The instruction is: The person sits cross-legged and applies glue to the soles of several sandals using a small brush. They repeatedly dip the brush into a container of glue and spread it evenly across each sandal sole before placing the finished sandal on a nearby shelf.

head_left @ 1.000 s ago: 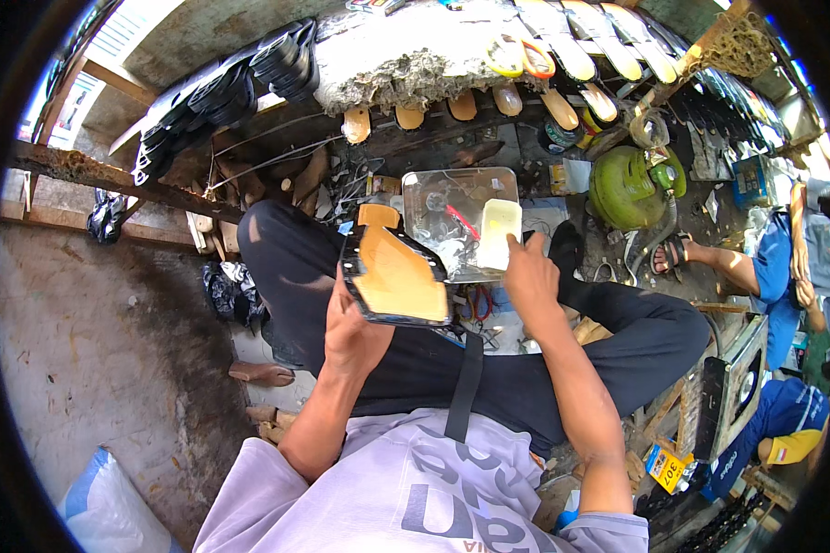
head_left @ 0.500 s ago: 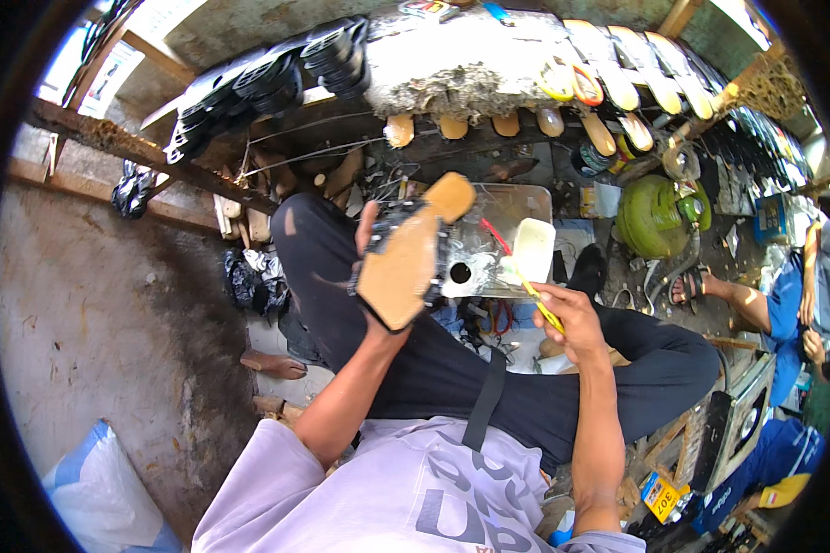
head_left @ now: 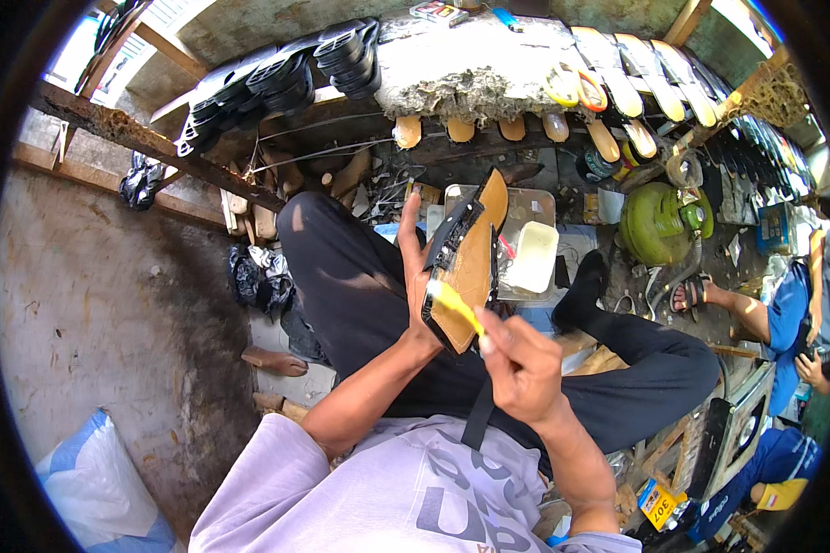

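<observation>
A half-made shoe (head_left: 475, 244) is held up before my lap, its tan underside turned toward the right and its black upper folded along the edges. My left hand (head_left: 417, 286) supports it from the left side, thumb stretched up; the fingers behind the shoe are hidden. In a closed grip, my right hand (head_left: 526, 364) holds a yellow brush (head_left: 461, 309). Its whitish tip is at the near end of the shoe's underside; whether it touches I cannot tell. Beyond the shoe, a white tub (head_left: 533, 263) stands on a clear plastic box (head_left: 535, 201).
A white bench (head_left: 489, 60) at the back bears stacked black soles (head_left: 350, 60) and a row of tan insoles (head_left: 609, 69). A green gas cylinder (head_left: 655, 226) stands at the right. Wooden shoe lasts (head_left: 281, 361) lie at the left. Another person's leg (head_left: 736, 309) is far right.
My left hand has tilted the shoe onto its side and shifted it right. My right hand has carried the brush from beside the tub leftward to the shoe's near end.
</observation>
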### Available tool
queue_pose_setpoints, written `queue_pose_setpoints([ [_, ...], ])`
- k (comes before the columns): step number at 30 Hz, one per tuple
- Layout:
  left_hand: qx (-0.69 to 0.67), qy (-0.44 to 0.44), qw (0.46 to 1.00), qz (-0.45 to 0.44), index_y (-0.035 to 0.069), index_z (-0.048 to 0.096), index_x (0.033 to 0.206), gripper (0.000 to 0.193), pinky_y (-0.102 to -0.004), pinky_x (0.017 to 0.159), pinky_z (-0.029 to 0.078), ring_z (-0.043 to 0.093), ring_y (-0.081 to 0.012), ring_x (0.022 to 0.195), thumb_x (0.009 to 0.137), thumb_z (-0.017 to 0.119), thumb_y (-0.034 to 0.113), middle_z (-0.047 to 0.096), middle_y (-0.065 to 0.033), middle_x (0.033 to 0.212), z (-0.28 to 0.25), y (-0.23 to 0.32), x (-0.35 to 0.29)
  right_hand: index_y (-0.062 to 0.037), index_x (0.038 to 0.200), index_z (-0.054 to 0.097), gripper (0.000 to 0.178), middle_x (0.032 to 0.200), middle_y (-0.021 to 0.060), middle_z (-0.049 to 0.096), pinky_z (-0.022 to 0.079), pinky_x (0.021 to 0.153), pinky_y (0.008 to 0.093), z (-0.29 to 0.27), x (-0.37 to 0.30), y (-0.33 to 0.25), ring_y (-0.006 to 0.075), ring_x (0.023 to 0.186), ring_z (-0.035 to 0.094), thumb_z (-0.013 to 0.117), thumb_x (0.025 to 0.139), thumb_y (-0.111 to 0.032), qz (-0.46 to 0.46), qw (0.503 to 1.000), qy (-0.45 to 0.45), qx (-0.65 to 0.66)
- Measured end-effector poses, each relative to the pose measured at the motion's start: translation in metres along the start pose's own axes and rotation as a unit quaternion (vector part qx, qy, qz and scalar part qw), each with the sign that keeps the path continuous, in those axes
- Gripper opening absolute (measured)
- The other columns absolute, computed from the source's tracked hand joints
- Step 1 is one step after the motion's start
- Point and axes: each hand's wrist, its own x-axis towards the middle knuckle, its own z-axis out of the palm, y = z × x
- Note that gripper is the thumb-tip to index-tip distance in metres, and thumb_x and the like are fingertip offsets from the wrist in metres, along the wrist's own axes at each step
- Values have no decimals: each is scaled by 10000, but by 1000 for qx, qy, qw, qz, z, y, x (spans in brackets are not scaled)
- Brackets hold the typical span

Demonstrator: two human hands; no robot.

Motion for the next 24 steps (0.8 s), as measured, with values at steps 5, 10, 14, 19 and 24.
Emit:
queue_pose_setpoints([
  [5, 69, -4, 998, -5, 57, 39, 1575, 997, -311, 974, 513, 643, -238, 1108, 874, 744, 134, 522, -188, 1373, -1, -4, -3, -41, 1237, 693, 381, 682, 82, 562, 426, 477, 311, -8, -5, 5, 178, 510, 518, 653, 866, 33, -6, 1000, 4, 2],
  [10, -77, -38, 994, -63, 149, 44, 1577, 990, -325, 899, 562, 658, -234, 1092, 875, 742, 109, 583, -205, 1313, 3, -1, -6, -39, 1229, 697, 366, 683, 82, 561, 417, 478, 299, -9, -2, 9, 165, 518, 521, 651, 873, 32, -40, 999, -21, -5],
  [14, -169, -65, 978, -104, 103, 61, 1568, 980, -327, 936, 542, 651, -234, 1106, 867, 745, 101, 586, -208, 1318, 2, 3, -4, -32, 1245, 685, 380, 683, 81, 557, 407, 476, 293, -12, 2, 14, 158, 517, 515, 647, 874, 36, -21, 1000, -21, 6],
  [19, 33, -112, 989, -92, 17, 183, 1533, 894, -309, 1015, 475, 636, -166, 1098, 851, 754, 116, 631, -159, 1269, 0, 12, 18, -35, 1253, 683, 410, 681, 85, 565, 420, 479, 297, -12, 6, 15, 169, 521, 519, 649, 853, 48, -69, 997, -27, 3],
  [24, 164, -232, 959, 2, 56, 631, 1274, 468, -386, 1170, 298, 500, -236, 1284, 845, 711, 224, 545, -127, 1380, -1, 33, 47, -46, 1264, 682, 436, 666, 79, 559, 436, 487, 304, -19, 18, 13, 178, 522, 521, 657, 840, 54, -85, 996, 16, -24],
])
